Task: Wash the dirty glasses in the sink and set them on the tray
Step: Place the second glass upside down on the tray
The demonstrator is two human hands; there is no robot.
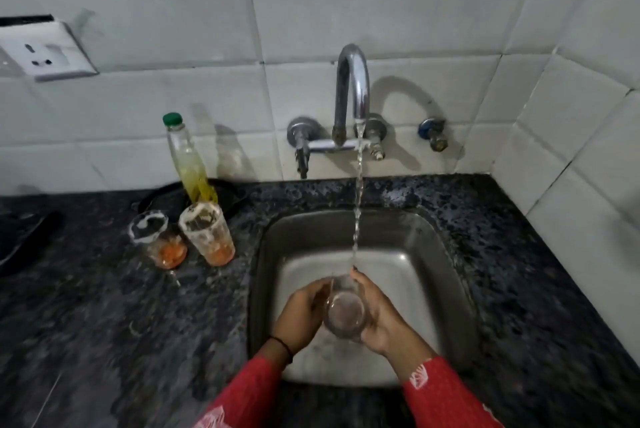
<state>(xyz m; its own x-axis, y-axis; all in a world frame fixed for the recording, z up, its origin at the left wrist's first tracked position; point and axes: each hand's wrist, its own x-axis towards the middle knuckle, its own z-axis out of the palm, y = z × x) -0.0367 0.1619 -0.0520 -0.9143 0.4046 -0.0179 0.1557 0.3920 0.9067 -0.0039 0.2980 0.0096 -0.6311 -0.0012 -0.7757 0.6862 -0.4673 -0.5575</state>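
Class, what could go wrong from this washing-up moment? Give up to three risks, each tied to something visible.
1. The wet glass, gripped by the left hand and right hand over the steel sink, might slip and crack.
2. The short dirty glass and the taller dirty glass stand close together; reaching for one may topple the other.
3. The tap stream could splash off the hands onto the counter.

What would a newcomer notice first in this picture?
First, the water stream falling from the chrome tap into the steel sink, meeting a clear glass that the left hand and right hand hold together. Next, two dirty glasses with orange residue stand on the dark counter left of the sink, before a green-capped bottle of yellow liquid.
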